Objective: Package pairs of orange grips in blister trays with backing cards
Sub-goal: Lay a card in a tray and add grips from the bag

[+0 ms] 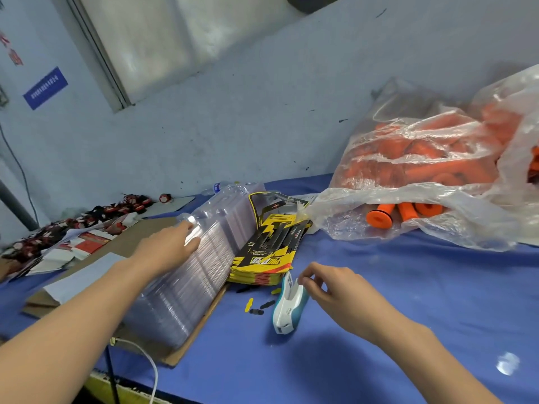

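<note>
The left hand [169, 247] lies on top of a long stack of clear blister trays [186, 269]. Its fingers are mostly straight and close together, and they touch the top of the stack. The stack leans on a piece of brown cardboard [163, 349] on the left side of the blue table [408, 301].

Just to the right of the trays is a pile of yellow and black backing cards [262, 258]. Some small yellow and black scraps [256, 306] lie on the table near the pile.

The right hand [329, 290] is just beside a white and blue stapler [288, 304]. Its fingers are curled, and the fingertips seem to touch the far end of the stapler. I cannot tell if they pinch it.

The orange grips [408, 158] are in a big clear plastic bag [437, 205] at the far right. A few grips show at the open mouth of the bag.

Far left, red and black small things [87, 220] lie by the wall [233, 126]. A clear bottle [217, 188] lies behind the trays.
</note>
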